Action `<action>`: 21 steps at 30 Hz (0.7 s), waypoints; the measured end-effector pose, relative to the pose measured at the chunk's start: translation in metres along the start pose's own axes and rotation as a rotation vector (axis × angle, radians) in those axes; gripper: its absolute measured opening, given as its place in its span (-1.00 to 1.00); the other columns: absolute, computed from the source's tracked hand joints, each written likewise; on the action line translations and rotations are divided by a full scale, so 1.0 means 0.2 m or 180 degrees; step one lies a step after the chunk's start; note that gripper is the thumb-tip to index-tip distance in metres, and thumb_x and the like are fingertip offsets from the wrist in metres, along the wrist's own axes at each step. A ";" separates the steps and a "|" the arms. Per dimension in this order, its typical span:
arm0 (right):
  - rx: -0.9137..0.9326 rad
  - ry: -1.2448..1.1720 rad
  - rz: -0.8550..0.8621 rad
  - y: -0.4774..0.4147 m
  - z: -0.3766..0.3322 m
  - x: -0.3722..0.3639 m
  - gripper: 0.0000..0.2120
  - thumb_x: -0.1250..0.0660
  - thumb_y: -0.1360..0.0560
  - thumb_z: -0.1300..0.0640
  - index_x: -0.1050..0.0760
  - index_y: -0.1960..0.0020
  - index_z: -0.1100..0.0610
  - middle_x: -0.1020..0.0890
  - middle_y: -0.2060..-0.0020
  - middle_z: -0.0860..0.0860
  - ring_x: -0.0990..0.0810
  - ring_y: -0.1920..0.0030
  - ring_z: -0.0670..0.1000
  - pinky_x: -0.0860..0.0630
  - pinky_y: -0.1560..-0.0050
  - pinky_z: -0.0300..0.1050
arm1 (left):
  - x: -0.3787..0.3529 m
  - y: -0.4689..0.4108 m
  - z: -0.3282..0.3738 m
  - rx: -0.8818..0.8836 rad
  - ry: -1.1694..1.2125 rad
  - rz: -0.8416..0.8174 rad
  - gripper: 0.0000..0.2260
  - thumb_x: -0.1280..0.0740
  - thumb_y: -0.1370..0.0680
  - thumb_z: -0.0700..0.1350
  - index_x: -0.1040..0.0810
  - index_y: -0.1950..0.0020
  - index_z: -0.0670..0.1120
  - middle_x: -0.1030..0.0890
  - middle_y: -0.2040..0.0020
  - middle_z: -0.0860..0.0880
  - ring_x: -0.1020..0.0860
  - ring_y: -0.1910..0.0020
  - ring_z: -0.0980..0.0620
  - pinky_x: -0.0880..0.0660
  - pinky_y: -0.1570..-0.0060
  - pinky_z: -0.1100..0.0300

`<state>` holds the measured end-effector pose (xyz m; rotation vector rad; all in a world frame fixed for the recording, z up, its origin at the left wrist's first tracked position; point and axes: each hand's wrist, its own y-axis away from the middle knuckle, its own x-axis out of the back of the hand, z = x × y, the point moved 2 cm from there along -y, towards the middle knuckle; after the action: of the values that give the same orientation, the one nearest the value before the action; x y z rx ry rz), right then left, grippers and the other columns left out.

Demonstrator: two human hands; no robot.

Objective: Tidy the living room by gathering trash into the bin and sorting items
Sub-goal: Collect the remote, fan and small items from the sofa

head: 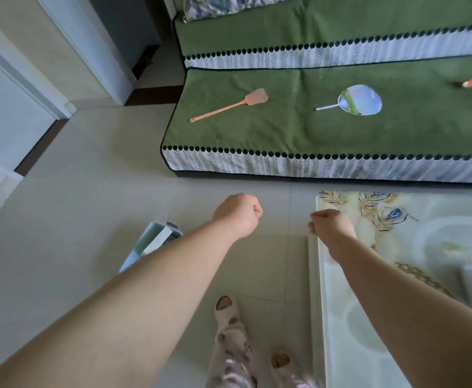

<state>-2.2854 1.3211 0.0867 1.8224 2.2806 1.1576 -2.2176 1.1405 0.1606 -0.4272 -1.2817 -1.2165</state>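
Reference landmark: green quilted sofa (pixel 285 130) with a white herringbone skirt and a dark dotted trim, filling the upper right of the head view. On its seat, toward the left end, lies a peach plastic fly swatter (pixel 255 97), flat, with its handle pointing to the sofa's front left corner. Right of it and well apart on the same seat lies a round printed hand fan (pixel 360 99) with a thin white handle that points toward the swatter. Far right on the seat is a small orange-and-white object (pixel 467 83), too blurred to identify. In front of the sofa, on the pale tiled floor (pixel 89 191), the person stands with both bare arms stretched toward it. Left hand (pixel 237 214): grip drawn together into a fist, nothing seen in it. Right hand (pixel 331 225): grip curled under, nothing visible in it, palm side hidden; it hovers over the near corner of a glossy marble-pattern bench (pixel 349 317) with gold floral print. A pale blue-and-white rectangular container (pixel 148 245) sits on the floor in front of the sofa's left end, partly under the left forearm; cannot tell if it is the bin.
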 end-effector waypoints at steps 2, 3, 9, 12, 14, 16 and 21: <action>-0.0012 -0.0119 0.0003 -0.05 -0.05 -0.01 -0.85 -0.26 -0.47 0.23 -0.58 0.11 0.05 -0.69 0.17 0.08 -0.66 0.09 0.12 -0.57 -0.05 -0.02 | 0.03 -0.09 -0.02 -0.0078 0.0134 -0.0064 -0.79 -0.26 -0.45 -0.23 -0.56 0.23 0.07 -0.63 0.17 0.03 -0.54 0.15 -0.05 -0.52 0.10 0.16; -0.0022 -0.0157 0.0025 -0.08 -0.10 -0.04 -0.82 -0.26 -0.47 0.26 -0.58 0.08 0.05 -0.68 0.19 0.08 -0.66 0.11 0.12 -0.56 -0.03 -0.04 | 0.06 -0.16 -0.05 -0.0122 0.0231 -0.0102 -0.80 -0.27 -0.47 -0.21 -0.59 0.20 0.07 -0.65 0.14 0.05 -0.57 0.11 -0.04 -0.52 0.06 0.16; -0.0071 -0.0133 0.0304 -0.28 -0.44 -0.29 -0.82 -0.26 -0.48 0.26 -0.57 0.06 0.04 -0.67 0.23 0.02 -0.66 0.11 0.07 -0.56 0.00 -0.04 | 0.31 -0.62 -0.29 -0.0357 0.0202 -0.0185 -0.82 -0.26 -0.50 -0.17 -0.57 0.20 0.08 -0.68 0.08 0.07 -0.62 0.02 -0.01 -0.52 0.02 0.17; -0.0090 -0.0103 0.0357 -0.37 -0.59 -0.44 -0.82 -0.27 -0.52 0.15 -0.52 0.24 -0.02 -0.67 0.27 -0.04 -0.67 0.13 0.03 -0.57 0.02 -0.07 | 0.45 -0.84 -0.42 -0.0398 0.0114 -0.0155 -0.82 -0.25 -0.50 -0.18 -0.58 0.18 0.06 -0.67 0.08 0.07 -0.61 0.03 -0.01 -0.53 0.04 0.18; -0.0151 -0.0115 0.0387 -0.44 -0.68 -0.51 -0.78 -0.26 -0.53 0.12 -0.50 0.28 -0.03 -0.68 0.25 -0.02 -0.67 0.15 0.02 -0.54 0.12 -0.14 | 0.53 -0.98 -0.47 -0.0389 0.0063 -0.0167 -0.80 -0.25 -0.50 -0.20 -0.57 0.20 0.07 -0.66 0.10 0.06 -0.59 0.07 -0.03 -0.50 0.08 0.20; -0.0234 -0.0188 0.0413 -0.51 -0.74 -0.53 -0.79 -0.25 -0.53 0.13 -0.51 0.26 -0.02 -0.69 0.21 0.01 -0.67 0.15 0.02 -0.51 0.18 -0.17 | 0.58 -1.09 -0.49 -0.0406 0.0009 -0.0207 -0.77 -0.24 -0.48 -0.24 -0.53 0.25 0.07 -0.59 0.20 0.00 -0.52 0.17 -0.09 -0.45 0.15 0.19; -0.0448 -0.0274 0.0545 -0.81 -0.89 -0.51 -0.80 -0.24 -0.51 0.15 -0.55 0.26 0.06 -0.70 0.21 0.05 -0.68 0.10 0.10 -0.56 0.05 -0.06 | 0.67 -1.42 -0.42 -0.0402 -0.0042 -0.0240 -0.81 -0.24 -0.51 -0.21 -0.58 0.17 0.04 -0.65 0.08 0.05 -0.60 0.06 -0.06 -0.45 0.12 0.21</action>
<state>-2.4645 1.1306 0.0862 2.0028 1.9769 1.2008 -2.4435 0.9069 0.1511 -0.4824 -1.2457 -1.3652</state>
